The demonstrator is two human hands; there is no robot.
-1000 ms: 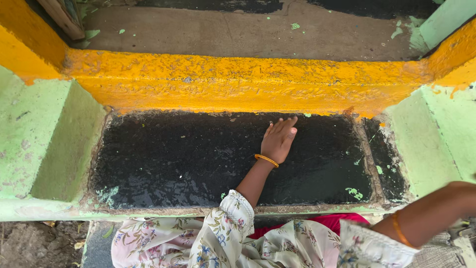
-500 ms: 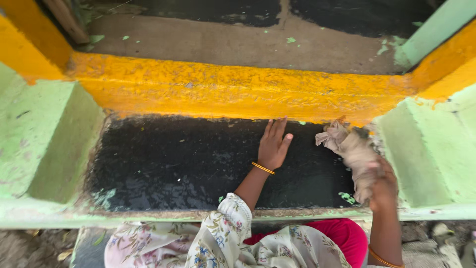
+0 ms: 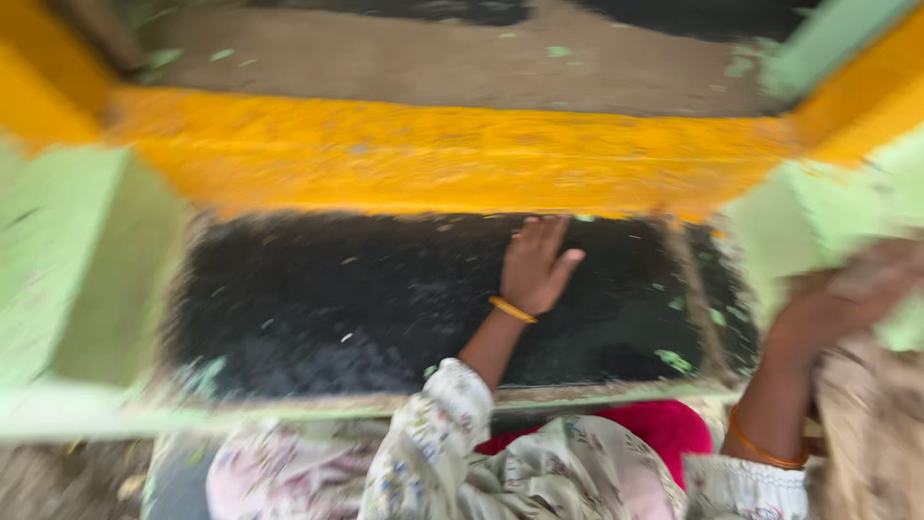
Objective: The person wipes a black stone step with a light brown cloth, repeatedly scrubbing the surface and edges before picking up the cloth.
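Black wet step [image 3: 337, 308]: left hand [image 3: 535, 268] flat, fingers splayed. Right hand [image 3: 828, 308] beside it grips rag [image 3: 871, 433] (blurred). Palm could slip on wet surface.

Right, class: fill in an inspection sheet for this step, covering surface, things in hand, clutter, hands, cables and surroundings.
Surface: black step, wet-looking, flecked with pale green paint chips.
Things in hand: beige cloth, blurred, at the right edge.
Clutter: paint flakes on the step.
Hands: left hand flat on the step, fingers spread; right hand raised and gripping the cloth, blurred.
Cables: nothing seen.
Surroundings: yellow riser behind, green side walls, bare concrete landing above.
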